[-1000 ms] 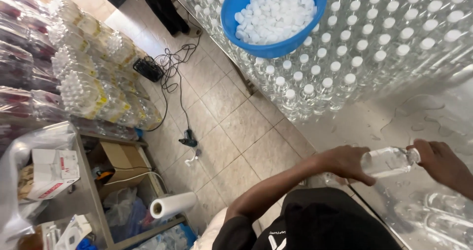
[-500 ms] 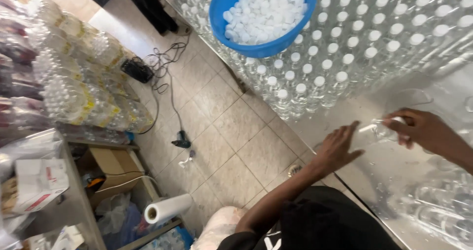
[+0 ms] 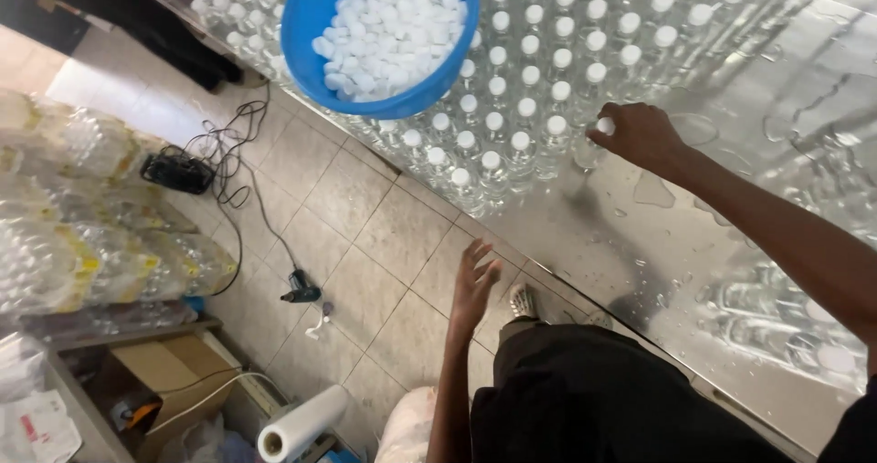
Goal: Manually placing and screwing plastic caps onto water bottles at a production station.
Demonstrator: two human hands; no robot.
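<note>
My right hand (image 3: 644, 136) reaches across a wet steel table (image 3: 639, 235) and grips the white-capped top of a clear plastic bottle (image 3: 589, 148), which stands upright at the near edge of a dense block of capped bottles (image 3: 539, 70). My left hand (image 3: 475, 285) hangs over the table's front edge with fingers spread and nothing in it. A blue bowl (image 3: 315, 25) full of white caps (image 3: 388, 34) rests on top of the bottle rows at the back.
Shrink-wrapped bottle packs (image 3: 82, 235) are stacked at the left. Black cables (image 3: 233, 143) and a small black tool (image 3: 301, 289) lie on the tiled floor. A roll of clear film (image 3: 301, 426) and a cardboard box (image 3: 160, 372) sit below. More bottles (image 3: 786, 317) lie at the table's right.
The left hand let go of the bottle and dropped off the table edge. The right hand carried the bottle away and stood it beside the capped rows.
</note>
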